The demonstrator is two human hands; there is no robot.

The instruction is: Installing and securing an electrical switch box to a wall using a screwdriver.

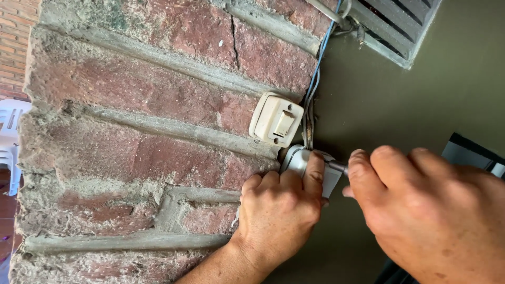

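My left hand presses a small grey-white box fitting against the edge of a red brick wall, thumb and forefinger curled over it. My right hand grips a thin grey metal tool shaft, most likely a screwdriver, whose tip meets the fitting's side; its handle is hidden in my fist. Just above the fitting sits a cream rocker switch mounted on the brick.
Blue and grey wires run up the wall corner to a grey louvred vent at top right. An olive-green painted wall lies behind. A white plastic chair shows at far left; a dark object is at right.
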